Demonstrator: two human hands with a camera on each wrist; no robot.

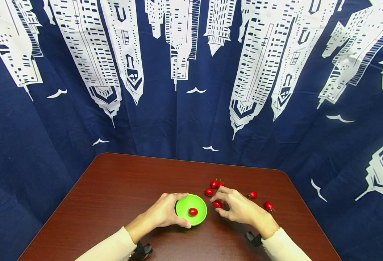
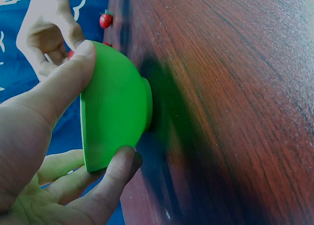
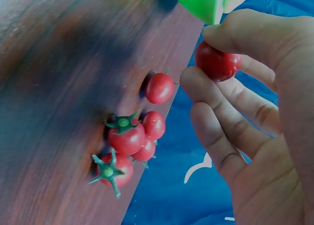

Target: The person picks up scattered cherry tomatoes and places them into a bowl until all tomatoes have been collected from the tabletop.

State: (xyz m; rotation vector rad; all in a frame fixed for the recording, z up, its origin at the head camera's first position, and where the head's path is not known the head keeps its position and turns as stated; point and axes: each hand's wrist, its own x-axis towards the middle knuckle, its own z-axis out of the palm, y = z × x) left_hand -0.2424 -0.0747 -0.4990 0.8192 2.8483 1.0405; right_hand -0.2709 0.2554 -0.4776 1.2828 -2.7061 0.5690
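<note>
My left hand [image 1: 166,210] grips a small green bowl [image 1: 181,208] by its side. Its thumb lies at the near rim and the fingers curl round the far side, as the left wrist view also shows [image 2: 113,102]. One red cherry tomato [image 1: 192,211] lies inside the bowl. To the right of the bowl, my right hand [image 1: 240,208] pinches another cherry tomato [image 3: 216,62] between thumb and fingers. In the right wrist view the ring and little fingers are bent beside it, and no stem shows on this tomato.
Several loose cherry tomatoes lie on the brown wooden table [image 1: 129,181]: a cluster [image 1: 213,184] beyond my right hand, one tomato [image 1: 252,195] and another [image 1: 269,206] further right. Some bear green stems. A blue cloth [image 1: 178,127] with white buildings hangs behind the table.
</note>
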